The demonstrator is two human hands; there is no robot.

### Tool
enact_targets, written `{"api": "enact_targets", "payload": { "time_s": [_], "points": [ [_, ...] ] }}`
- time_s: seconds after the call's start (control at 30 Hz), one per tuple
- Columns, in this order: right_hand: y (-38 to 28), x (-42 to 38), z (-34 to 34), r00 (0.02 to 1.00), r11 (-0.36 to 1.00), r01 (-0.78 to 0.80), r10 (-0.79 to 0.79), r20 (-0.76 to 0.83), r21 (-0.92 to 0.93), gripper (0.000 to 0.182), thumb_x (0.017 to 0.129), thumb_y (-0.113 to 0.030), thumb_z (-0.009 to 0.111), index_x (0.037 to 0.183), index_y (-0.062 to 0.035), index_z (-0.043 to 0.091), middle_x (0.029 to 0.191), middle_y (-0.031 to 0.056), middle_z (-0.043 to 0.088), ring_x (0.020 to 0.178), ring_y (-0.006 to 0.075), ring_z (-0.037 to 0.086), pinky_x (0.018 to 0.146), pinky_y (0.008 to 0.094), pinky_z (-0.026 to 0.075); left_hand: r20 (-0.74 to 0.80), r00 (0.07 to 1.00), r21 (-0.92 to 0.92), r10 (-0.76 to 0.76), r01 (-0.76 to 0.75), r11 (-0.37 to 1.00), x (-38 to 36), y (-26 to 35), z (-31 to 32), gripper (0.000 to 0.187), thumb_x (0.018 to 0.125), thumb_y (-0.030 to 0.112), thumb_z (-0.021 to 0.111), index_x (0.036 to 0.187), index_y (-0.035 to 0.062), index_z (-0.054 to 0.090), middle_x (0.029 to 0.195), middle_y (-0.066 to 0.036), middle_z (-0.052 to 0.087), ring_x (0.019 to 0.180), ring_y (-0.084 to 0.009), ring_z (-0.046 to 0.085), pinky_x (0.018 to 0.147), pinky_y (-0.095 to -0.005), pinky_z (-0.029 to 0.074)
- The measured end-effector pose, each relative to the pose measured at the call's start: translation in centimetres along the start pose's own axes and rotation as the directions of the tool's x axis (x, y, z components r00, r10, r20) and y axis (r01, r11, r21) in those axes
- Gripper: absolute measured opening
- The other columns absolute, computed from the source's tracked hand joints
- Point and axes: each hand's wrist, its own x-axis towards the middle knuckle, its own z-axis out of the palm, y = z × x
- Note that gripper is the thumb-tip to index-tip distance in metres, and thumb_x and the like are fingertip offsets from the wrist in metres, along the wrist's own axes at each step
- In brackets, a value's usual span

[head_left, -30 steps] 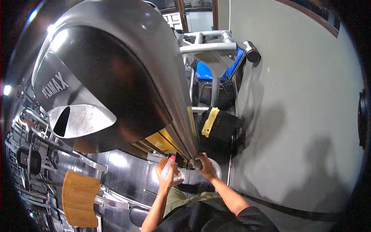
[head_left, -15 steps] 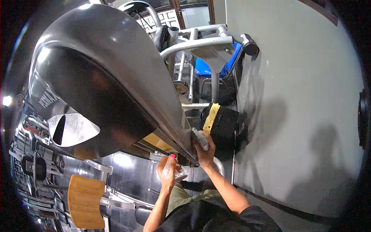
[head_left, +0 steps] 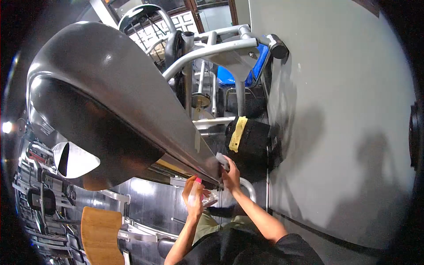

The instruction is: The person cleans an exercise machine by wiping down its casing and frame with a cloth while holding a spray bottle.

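Observation:
A long dark-grey machine cover with a glossy black side slants across the left and middle of the view. At its lower right end, my right hand is closed on a grey cloth, which it presses against the edge of the cover. My left hand is beside the underside of that end, wrapped round a small clear bottle with a pink top. My fingers hide part of the bottle and of the cloth.
A grey wall runs along the right. Beyond the cover are silver machine tubes, a blue pad and a black block with a yellow label. At lower left is a wooden board beside gym machines.
The view has shifted, so the cover and the frames behind it sit further left. My right hand has moved slightly down with the cloth. My left hand still holds the bottle.

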Motion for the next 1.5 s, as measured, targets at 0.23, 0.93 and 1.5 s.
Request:
{"api": "enact_targets", "payload": {
  "time_s": [0.23,0.93,1.5],
  "points": [
    [-2.6,-4.2,-0.4,0.973,0.973,0.229,-0.229,-0.039,0.0,0.049,0.09,-0.017,0.064,0.135,-0.0011,0.055,0.125,0.0194,0.06,0.117,0.0356,0.059,0.101,0.0408,0.044,-0.028,0.999,0.073,0.025,-0.023,0.997,0.1,-1.1,-0.3,0.037,0.099,0.03,0.054,0.081,-0.0025,0.059,0.069,-0.008,0.056,0.056,-0.0203,0.063,0.082,-0.0351,0.051],
    [-2.7,-4.5,0.6,0.848,0.841,0.506,-0.526,-0.07,-0.19,0.055,0.085,-0.008,0.066,0.139,-0.0077,0.056,0.132,0.0193,0.054,0.119,0.0385,0.054,0.099,0.0441,0.045,-0.043,0.998,0.074,0.05,-0.047,0.996,-0.9,1.8,0.0,0.043,0.096,0.035,0.059,0.089,-0.0068,0.063,0.092,-0.018,0.067,0.064,-0.02,0.065,0.067,-0.0342,0.052],
    [-11.4,-0.5,-0.1,0.578,0.569,0.783,-0.815,-0.043,-0.252,0.043,0.081,-0.013,0.069,0.124,-0.0087,0.066,0.125,0.021,0.054,0.113,0.0384,0.055,0.094,0.0484,0.045,-0.026,0.991,0.137,0.132,-0.127,0.982,1.1,3.6,-0.8,0.024,0.084,0.022,0.061,0.072,0.0,0.061,0.066,-0.015,0.057,0.064,-0.0337,0.055,0.063,-0.043,0.043]
  ]
}}
